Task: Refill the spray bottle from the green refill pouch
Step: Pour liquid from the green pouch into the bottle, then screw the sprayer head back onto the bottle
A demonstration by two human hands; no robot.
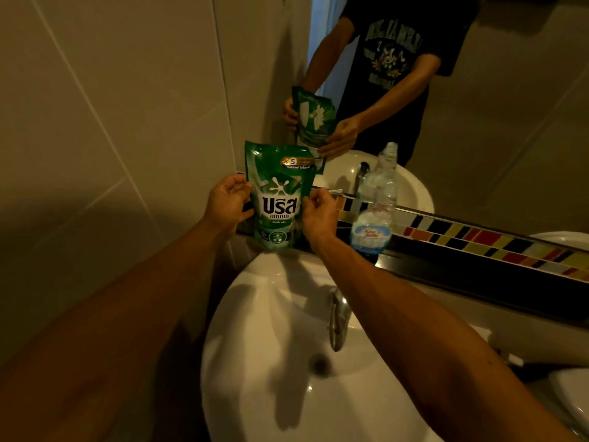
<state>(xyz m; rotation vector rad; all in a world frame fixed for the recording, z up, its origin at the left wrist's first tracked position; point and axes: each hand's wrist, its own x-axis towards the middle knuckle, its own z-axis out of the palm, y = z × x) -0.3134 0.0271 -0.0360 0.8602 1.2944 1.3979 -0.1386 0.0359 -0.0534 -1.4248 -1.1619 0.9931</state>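
The light is dim and yellowish, so fine print on the labels is hard to read. The lower edge of the green refill pouch [279, 199] blends into the dark ledge [478, 269] behind the sink [255, 362], and whether it rests there or hangs just above cannot be told. The pouch's top right corner overlaps its own reflection in the mirror [510, 122], so the spout area is hard to make out. The person's forearms run off the bottom and lower corners of the frame.

The pouch stands upright at centre frame, front label facing the camera, between the hands. The left hand [227, 202] grips its left edge, thumb in front and fingers curled behind. The right hand [319, 213] pinches the right edge at mid height, fingers closed on it.

Just right of the right hand, a clear plastic bottle [376, 218] with a blue label stands on the ledge, apart from the pouch; its top merges with its reflection. A metal tap [338, 317] sits lower, at the sink's back rim.
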